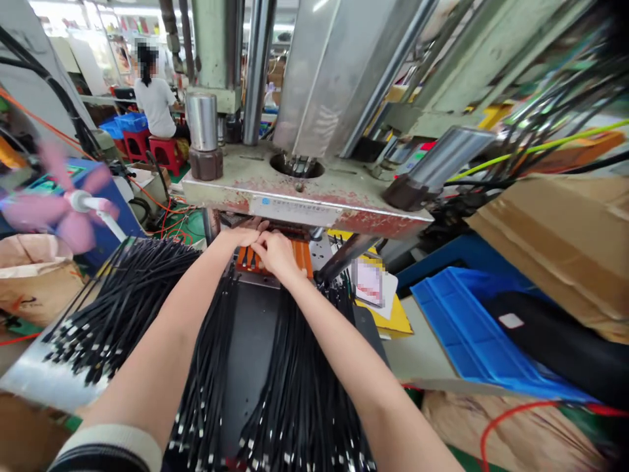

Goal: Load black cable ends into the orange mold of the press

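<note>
Both hands meet under the press plate, over an orange mould block (302, 257) on the machine bed. My left hand (247, 236) reaches over the block's left part, its fingers closed together and partly hidden. My right hand (276, 252) touches it, fingers curled in a pinch above the block. Whatever lies between the fingertips is too small to make out. Black cable ends with connectors (252, 259) lie in the block just below the hands. In front hang two bundles of black cables, the left bundle (209, 367) and the right bundle (304, 380), with metal plugs at their lower ends.
A scuffed press plate (299, 200) with steel columns stands over the hands. More black cables (122, 301) lie on a left metal table. At right are a blue tray (442, 314) and a cardboard box (555, 242). A pink fan (73, 200) spins left; a person (156, 105) sits behind.
</note>
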Demonstrator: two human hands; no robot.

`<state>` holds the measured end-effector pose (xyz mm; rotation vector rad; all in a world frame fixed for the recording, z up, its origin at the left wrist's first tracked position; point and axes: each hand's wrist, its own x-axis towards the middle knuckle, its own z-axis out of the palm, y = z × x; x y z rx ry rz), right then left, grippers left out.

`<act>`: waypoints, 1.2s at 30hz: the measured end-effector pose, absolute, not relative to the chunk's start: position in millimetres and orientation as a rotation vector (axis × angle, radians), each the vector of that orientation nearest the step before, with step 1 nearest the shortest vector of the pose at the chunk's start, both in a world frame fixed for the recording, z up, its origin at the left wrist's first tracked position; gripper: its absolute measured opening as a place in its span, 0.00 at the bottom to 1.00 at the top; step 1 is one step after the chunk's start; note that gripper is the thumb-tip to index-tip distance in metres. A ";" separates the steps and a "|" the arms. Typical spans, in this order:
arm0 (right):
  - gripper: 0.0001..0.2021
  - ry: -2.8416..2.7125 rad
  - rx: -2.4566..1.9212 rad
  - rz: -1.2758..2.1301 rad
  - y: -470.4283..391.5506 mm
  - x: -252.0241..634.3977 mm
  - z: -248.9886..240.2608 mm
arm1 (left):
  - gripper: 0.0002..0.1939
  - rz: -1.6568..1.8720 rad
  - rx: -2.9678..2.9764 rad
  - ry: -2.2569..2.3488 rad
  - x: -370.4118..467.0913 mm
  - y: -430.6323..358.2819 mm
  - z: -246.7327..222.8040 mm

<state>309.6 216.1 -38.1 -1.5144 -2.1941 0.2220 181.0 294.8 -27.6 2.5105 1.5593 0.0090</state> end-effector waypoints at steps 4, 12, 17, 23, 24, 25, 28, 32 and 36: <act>0.06 -2.191 -1.477 0.143 193.2 348.5 -34.4 | 0.29 0.268 2.442 1.572 163.1 256.8 -37.3; 0.15 -2.413 -2.368 0.114 97.9 436.0 -72.8 | 0.11 0.234 2.533 1.892 127.6 112.5 -75.6; 0.14 -2.340 -2.351 0.206 94.8 438.1 -74.3 | 0.06 0.326 2.448 1.829 116.4 114.7 -79.2; 0.13 -2.128 -2.074 0.089 80.5 421.5 -46.7 | 0.07 0.861 2.136 1.303 122.5 118.4 -28.9; 0.13 -2.124 -1.867 0.206 77.8 413.8 -40.6 | 0.08 0.891 2.063 1.220 130.1 117.0 -16.0; 0.13 -2.111 -1.640 0.337 75.8 405.5 -34.7 | 0.09 0.887 1.987 1.138 138.9 115.7 -2.9; 0.12 -1.988 -1.135 0.622 75.1 382.3 -18.7 | 0.13 0.837 1.772 0.964 167.8 114.9 32.4; 0.14 -1.807 -0.967 0.705 82.0 365.7 -3.3 | 0.15 0.916 1.634 0.886 197.4 120.1 57.8; 0.13 -1.793 -0.921 0.647 83.1 360.6 0.1 | 0.20 1.008 1.566 0.844 210.3 128.2 64.9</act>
